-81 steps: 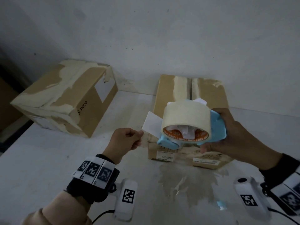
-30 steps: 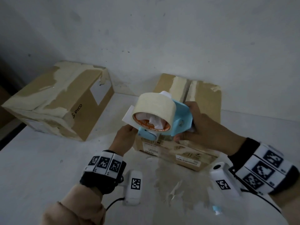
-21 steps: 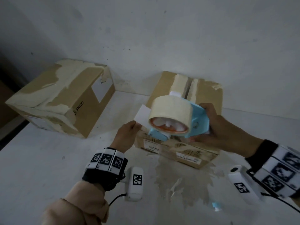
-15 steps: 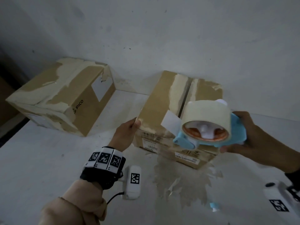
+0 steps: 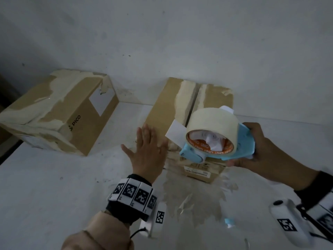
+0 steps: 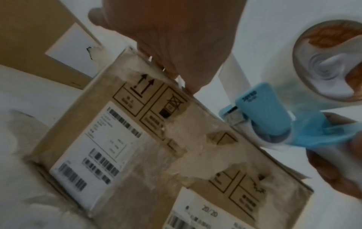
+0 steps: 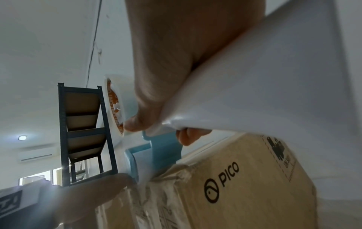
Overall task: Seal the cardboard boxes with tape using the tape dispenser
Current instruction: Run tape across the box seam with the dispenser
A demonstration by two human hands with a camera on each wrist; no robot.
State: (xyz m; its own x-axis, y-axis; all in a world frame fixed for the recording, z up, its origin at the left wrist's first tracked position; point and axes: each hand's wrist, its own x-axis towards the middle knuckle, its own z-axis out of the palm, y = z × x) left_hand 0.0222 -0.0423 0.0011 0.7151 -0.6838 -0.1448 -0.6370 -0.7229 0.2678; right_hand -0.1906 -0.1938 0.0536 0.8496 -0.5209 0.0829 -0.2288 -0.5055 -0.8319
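A cardboard box (image 5: 162,112) with old tape strips along its top seam stands against the wall in the middle. My left hand (image 5: 146,141) lies open and flat on its near left corner, fingers spread; the left wrist view shows the palm (image 6: 176,38) over the box's labelled face (image 6: 94,147). My right hand (image 5: 261,150) grips the blue tape dispenser (image 5: 243,141) with its cream tape roll (image 5: 212,121), held just over the box's near right edge. A loose tape end (image 5: 175,132) sticks out toward my left hand. A second, heavily taped box (image 5: 59,109) sits at the left.
A patch of stuck tape residue (image 5: 194,195) lies on the white table (image 5: 45,186) in front of the middle box, with a small blue scrap (image 5: 229,221) beside it. The wall runs close behind both boxes. A dark metal shelf rack (image 7: 82,131) appears in the right wrist view.
My left hand has let go of the loose tape end and flattened onto the box top. The dispenser swung out to the right, then came back over the box's near edge.
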